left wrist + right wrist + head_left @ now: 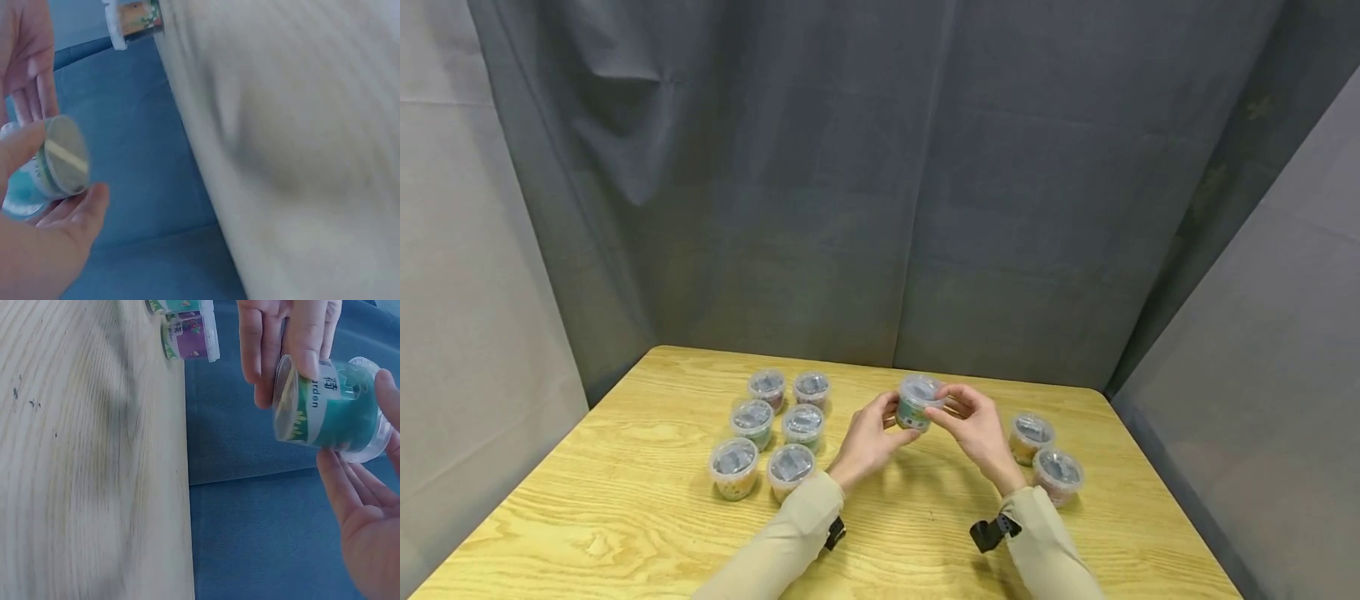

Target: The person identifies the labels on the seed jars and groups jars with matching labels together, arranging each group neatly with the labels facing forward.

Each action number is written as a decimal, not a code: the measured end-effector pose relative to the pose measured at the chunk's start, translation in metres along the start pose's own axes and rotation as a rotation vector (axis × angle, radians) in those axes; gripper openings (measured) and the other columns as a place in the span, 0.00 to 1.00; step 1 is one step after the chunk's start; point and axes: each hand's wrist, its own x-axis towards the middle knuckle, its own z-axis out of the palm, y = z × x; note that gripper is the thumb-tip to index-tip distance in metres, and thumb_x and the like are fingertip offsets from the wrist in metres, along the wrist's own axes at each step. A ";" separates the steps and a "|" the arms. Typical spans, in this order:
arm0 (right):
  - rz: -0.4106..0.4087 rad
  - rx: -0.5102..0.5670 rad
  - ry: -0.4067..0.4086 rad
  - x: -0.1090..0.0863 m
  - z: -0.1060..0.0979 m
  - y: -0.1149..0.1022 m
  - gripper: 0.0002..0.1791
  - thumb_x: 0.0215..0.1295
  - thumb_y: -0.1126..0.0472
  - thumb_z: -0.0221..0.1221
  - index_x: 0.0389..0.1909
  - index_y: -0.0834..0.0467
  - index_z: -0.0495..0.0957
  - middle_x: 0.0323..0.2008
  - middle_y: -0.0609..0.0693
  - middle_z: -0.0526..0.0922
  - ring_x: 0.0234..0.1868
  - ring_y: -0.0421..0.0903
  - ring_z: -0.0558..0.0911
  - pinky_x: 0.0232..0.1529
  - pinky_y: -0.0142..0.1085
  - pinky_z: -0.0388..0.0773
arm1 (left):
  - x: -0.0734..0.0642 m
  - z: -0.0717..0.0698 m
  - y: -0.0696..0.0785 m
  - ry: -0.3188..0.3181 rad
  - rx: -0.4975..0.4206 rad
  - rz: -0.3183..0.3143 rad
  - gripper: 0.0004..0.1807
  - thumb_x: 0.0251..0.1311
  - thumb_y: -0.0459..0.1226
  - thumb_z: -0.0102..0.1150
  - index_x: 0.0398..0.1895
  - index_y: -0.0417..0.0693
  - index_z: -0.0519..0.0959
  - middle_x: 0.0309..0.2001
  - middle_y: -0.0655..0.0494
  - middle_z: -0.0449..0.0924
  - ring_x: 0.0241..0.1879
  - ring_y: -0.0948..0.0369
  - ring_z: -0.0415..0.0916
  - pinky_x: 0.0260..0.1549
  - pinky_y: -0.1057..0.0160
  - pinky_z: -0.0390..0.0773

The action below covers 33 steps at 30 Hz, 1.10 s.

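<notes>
Both hands hold a small clear plastic tub [913, 414] with a teal printed label and a clear lid, raised above the table. My left hand [868, 442] grips its lower left side, thumb along the body near the base. With thumb and fingers, my right hand [973, 425] pinches it from the right, close to the lid. In the right wrist view the teal tub [340, 409] lies tilted between the left fingers [306, 337] and the right hand [369, 519]. The left wrist view shows the flat base of the tub [65, 155].
Several lidded tubs stand in two columns on the left, among them an orange-label tub [733, 471] and a teal tub [752, 423]. Two more, an orange tub [1032, 437] and a pinkish tub [1058, 477], stand by the right forearm. A dark curtain [887, 208] hangs behind the wooden table [625, 500].
</notes>
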 end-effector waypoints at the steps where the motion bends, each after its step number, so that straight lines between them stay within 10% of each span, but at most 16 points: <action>1: 0.002 -0.026 0.008 0.000 0.001 -0.001 0.20 0.58 0.57 0.70 0.47 0.62 0.78 0.56 0.58 0.79 0.61 0.57 0.78 0.60 0.43 0.78 | 0.000 -0.003 0.002 -0.020 0.018 -0.012 0.37 0.60 0.41 0.68 0.70 0.42 0.64 0.63 0.41 0.74 0.62 0.47 0.74 0.61 0.48 0.75; 8: 0.006 -0.209 0.036 0.002 0.007 -0.004 0.18 0.55 0.50 0.71 0.42 0.54 0.80 0.51 0.53 0.82 0.56 0.53 0.82 0.56 0.43 0.81 | 0.007 -0.028 0.013 -0.127 0.121 -0.036 0.45 0.65 0.47 0.62 0.77 0.45 0.50 0.68 0.40 0.68 0.67 0.47 0.68 0.63 0.48 0.73; 19: -0.006 -0.268 0.005 0.005 0.017 -0.001 0.14 0.55 0.54 0.72 0.38 0.53 0.81 0.48 0.51 0.84 0.55 0.52 0.83 0.55 0.42 0.82 | 0.010 -0.046 0.013 -0.179 0.127 0.013 0.33 0.67 0.44 0.60 0.72 0.49 0.63 0.69 0.43 0.67 0.62 0.45 0.74 0.54 0.52 0.81; 33: -0.035 -0.260 -0.039 0.016 0.043 0.002 0.11 0.52 0.61 0.73 0.34 0.55 0.82 0.50 0.55 0.84 0.52 0.55 0.84 0.48 0.40 0.85 | 0.021 -0.085 0.026 -0.324 0.362 -0.006 0.31 0.63 0.41 0.65 0.67 0.41 0.69 0.66 0.43 0.70 0.57 0.48 0.78 0.52 0.52 0.82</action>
